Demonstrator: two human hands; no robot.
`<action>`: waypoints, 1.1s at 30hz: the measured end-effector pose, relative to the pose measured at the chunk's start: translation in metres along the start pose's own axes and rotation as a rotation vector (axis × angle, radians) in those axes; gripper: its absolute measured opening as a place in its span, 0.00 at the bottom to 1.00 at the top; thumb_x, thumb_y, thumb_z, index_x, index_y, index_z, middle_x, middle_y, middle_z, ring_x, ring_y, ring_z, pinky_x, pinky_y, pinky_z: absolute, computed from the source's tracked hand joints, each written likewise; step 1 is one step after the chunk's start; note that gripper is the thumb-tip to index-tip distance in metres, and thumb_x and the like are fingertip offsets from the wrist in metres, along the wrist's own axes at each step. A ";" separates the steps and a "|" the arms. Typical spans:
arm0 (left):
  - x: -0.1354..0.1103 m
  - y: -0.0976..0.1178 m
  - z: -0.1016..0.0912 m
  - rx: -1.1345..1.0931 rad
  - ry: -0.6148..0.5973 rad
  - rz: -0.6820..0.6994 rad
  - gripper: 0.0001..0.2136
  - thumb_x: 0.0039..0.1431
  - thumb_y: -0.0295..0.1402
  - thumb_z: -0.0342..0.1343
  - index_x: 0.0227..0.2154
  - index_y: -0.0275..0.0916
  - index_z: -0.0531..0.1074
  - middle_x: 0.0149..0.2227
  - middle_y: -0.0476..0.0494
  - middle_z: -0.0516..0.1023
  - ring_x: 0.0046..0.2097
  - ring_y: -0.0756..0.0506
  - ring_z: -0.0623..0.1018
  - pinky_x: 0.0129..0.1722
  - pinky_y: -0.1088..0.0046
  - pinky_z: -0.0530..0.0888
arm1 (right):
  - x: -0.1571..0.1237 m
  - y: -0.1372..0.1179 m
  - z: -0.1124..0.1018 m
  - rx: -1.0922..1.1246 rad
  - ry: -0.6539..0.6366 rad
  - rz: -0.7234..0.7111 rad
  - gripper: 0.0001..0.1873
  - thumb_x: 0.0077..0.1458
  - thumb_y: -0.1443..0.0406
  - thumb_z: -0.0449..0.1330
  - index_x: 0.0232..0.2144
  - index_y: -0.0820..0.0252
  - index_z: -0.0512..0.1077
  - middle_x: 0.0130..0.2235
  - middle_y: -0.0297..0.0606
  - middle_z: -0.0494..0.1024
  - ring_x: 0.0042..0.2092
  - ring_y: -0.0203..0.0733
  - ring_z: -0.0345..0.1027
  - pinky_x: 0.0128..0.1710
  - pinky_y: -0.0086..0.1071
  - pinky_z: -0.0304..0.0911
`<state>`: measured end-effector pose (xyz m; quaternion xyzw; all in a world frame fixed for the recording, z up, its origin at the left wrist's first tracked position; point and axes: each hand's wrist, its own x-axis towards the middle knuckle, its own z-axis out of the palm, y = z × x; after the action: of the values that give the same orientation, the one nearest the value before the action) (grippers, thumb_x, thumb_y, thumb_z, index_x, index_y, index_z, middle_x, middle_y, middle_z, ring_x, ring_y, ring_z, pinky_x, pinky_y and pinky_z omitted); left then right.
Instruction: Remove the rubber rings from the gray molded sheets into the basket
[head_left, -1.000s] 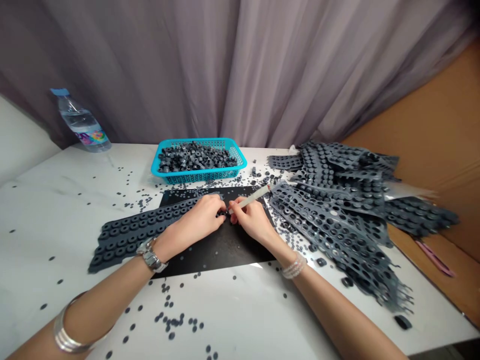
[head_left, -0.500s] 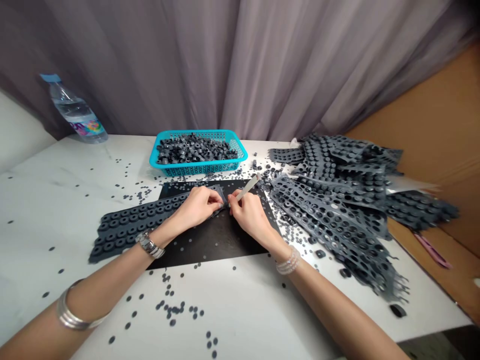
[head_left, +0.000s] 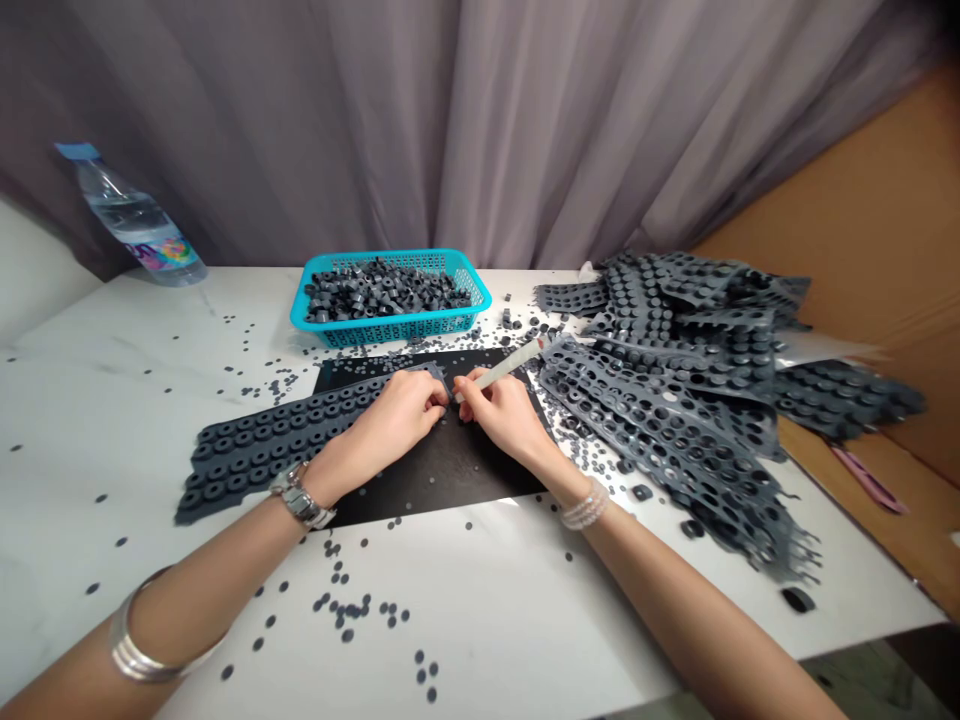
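L hand (head_left: 397, 415) closed on end of grey rubber sheet (head_left: 262, 450), R hand (head_left: 502, 415) gripping pale flat stick (head_left: 502, 368), its tip at sheet end between hands, black mat (head_left: 450, 475) under both, blue basket (head_left: 390, 253) of rubber pieces (head_left: 382, 292) beyond, punched sheets (head_left: 675, 420) far R

Bright, even indoor light falls across a white tabletop (head_left: 135, 420), with glare flaring along the near edge of a black mat (head_left: 450, 480) and only faint shadows around it. Wide-angle distortion bends the frame's edges, and a grey curtain (head_left: 480, 130) behind the mat appears slightly soft.
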<state>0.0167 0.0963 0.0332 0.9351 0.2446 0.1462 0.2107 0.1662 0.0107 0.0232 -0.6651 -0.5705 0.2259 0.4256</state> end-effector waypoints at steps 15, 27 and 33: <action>-0.004 -0.001 -0.038 -0.540 0.216 -0.268 0.04 0.51 0.31 0.61 0.30 0.37 0.77 0.33 0.47 0.79 0.35 0.49 0.76 0.38 0.72 0.71 | 0.005 -0.006 0.007 -0.143 0.018 0.003 0.16 0.59 0.65 0.52 0.19 0.58 0.65 0.19 0.32 0.72 0.23 0.35 0.67 0.30 0.28 0.56; -0.002 -0.012 -0.028 -1.524 0.039 -0.636 0.06 0.55 0.19 0.57 0.28 0.33 0.75 0.34 0.42 0.79 0.38 0.51 0.79 0.48 0.75 0.75 | 0.004 0.020 -0.015 0.230 0.206 0.081 0.20 0.59 0.52 0.53 0.28 0.61 0.71 0.19 0.31 0.70 0.19 0.33 0.62 0.21 0.26 0.58; -0.003 -0.009 -0.027 -1.590 0.016 -0.642 0.05 0.57 0.19 0.56 0.31 0.31 0.76 0.36 0.40 0.80 0.38 0.51 0.80 0.49 0.77 0.75 | 0.001 0.019 -0.008 0.377 0.153 0.152 0.19 0.57 0.51 0.55 0.30 0.62 0.70 0.20 0.32 0.70 0.21 0.34 0.65 0.21 0.27 0.63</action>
<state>0.0006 0.1111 0.0522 0.3941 0.3239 0.2140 0.8331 0.1836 0.0095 0.0127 -0.6301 -0.4322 0.3088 0.5664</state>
